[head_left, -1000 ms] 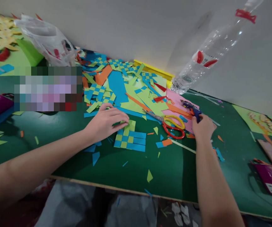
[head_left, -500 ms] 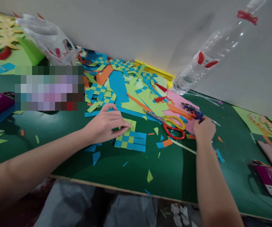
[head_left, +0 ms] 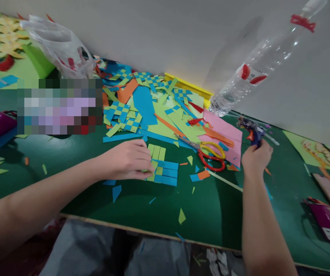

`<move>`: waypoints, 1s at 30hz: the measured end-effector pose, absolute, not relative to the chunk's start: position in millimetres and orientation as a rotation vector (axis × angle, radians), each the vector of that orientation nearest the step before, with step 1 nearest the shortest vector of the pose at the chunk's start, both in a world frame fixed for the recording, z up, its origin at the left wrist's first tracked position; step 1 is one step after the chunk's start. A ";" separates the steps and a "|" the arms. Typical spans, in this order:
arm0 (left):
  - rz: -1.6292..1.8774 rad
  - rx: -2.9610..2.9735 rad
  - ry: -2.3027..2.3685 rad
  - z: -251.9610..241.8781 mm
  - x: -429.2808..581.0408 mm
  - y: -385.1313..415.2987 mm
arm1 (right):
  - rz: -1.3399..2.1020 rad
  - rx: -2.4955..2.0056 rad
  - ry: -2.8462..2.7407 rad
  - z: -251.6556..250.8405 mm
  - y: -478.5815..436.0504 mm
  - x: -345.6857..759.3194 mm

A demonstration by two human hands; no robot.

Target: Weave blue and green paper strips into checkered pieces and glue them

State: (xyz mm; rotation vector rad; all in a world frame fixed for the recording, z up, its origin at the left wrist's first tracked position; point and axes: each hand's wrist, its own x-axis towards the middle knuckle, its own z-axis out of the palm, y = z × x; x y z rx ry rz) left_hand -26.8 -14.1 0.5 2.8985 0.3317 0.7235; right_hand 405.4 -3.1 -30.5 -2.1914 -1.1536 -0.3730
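Left hand (head_left: 127,164), open, pins the mat (head_left: 166,173) to the worktop (head_left: 153,212); right hand (head_left: 256,159) grips the glue gun (head_left: 254,132), whose nozzle must reach the strips.

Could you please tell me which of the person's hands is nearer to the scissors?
Right. The right hand, gripping a blue glue gun, is just right of the handles of the scissors; the left hand rests on the woven paper mat, farther off to their left.

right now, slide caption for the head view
Left hand on a woven paper mat, right hand gripping a blue glue gun.
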 end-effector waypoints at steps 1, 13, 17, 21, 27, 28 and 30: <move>0.686 2.881 0.314 0.9 -26.3 -14.7 | -0.365 -2.167 -1.172 -27.4 -3.3 402.1; 0.521 2.853 0.237 -1.0 -25.7 -17.8 | 0.109 -2.083 -1.467 -10.9 -20.7 314.5; 0.515 2.873 0.237 -3.0 -27.5 -19.0 | 0.223 -2.013 -1.537 -12.3 -25.0 300.5; 0.447 2.892 0.252 -4.3 -28.2 -20.1 | 0.170 -1.963 -1.662 -15.7 -28.7 292.9; 0.424 2.920 0.222 -4.9 -28.6 -21.3 | 0.042 -1.854 -1.855 -15.5 -38.6 273.1; 0.430 2.926 0.214 -5.1 -28.8 -21.4 | 0.007 -1.841 -1.870 -15.6 -40.2 269.7; 0.442 2.932 0.202 -5.9 -29.1 -21.5 | -0.070 -1.822 -1.899 -15.9 -43.1 263.2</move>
